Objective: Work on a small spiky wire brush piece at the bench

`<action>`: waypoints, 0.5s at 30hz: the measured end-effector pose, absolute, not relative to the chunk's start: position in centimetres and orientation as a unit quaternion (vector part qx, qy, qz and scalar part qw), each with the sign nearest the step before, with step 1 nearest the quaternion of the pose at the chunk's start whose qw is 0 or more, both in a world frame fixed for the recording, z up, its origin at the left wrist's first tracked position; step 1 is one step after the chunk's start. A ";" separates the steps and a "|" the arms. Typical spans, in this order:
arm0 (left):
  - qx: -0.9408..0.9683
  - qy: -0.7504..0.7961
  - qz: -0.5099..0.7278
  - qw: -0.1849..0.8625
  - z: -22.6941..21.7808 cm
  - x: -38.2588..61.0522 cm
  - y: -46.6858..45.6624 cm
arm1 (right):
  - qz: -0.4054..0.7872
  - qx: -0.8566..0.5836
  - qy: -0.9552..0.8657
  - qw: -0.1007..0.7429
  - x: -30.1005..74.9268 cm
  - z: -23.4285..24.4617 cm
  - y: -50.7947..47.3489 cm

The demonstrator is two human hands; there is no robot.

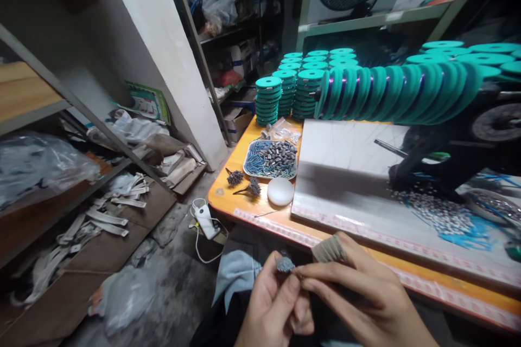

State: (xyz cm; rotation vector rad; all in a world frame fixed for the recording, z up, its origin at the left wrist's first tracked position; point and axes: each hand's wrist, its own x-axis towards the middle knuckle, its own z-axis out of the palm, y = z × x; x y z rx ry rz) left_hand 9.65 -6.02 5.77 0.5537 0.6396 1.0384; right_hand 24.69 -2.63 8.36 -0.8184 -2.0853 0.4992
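Both hands are together below the counter's (260, 195) near edge, off its surface. Left hand (271, 303) pinches a small grey cluster of pieces (285, 264) at its fingertips; right hand (358, 293), one finger taped, closes on the same cluster. Risk: with nothing beneath but lap and floor, a loosened pinch would likely scatter pieces. Two similar clusters (244, 183) lie near the counter's left edge, beside the tray (271, 160).

Two bare hands, left hand (272, 303) and right hand (358, 295), no gloves, rings or watch visible. Right thumb wrapped in beige fabric tape (328, 249). Sleeves out of view.
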 end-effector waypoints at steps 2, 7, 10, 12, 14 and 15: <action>0.256 0.312 0.495 0.769 5.5 9.8 -6.1 | 0.181 -0.323 -0.835 0.407 24.5 8.4 -2.6; 0.328 0.468 0.643 0.510 4.2 10.5 -6.1 | 0.084 -0.315 -0.842 0.430 23.5 8.0 -2.9; 0.346 0.499 0.710 0.356 4.4 10.3 -5.3 | 0.046 -0.311 -0.839 0.445 23.5 8.0 -3.0; 0.345 0.457 0.750 0.332 5.2 9.3 -4.4 | 0.041 -0.319 -0.836 0.445 23.9 8.4 -3.0; 0.353 0.407 0.771 0.340 6.4 7.8 -3.2 | 0.048 -0.340 -0.831 0.438 24.3 9.0 -3.1; 0.373 0.390 0.774 0.332 7.1 7.0 -2.4 | 0.052 -0.349 -0.827 0.438 24.5 9.3 -3.1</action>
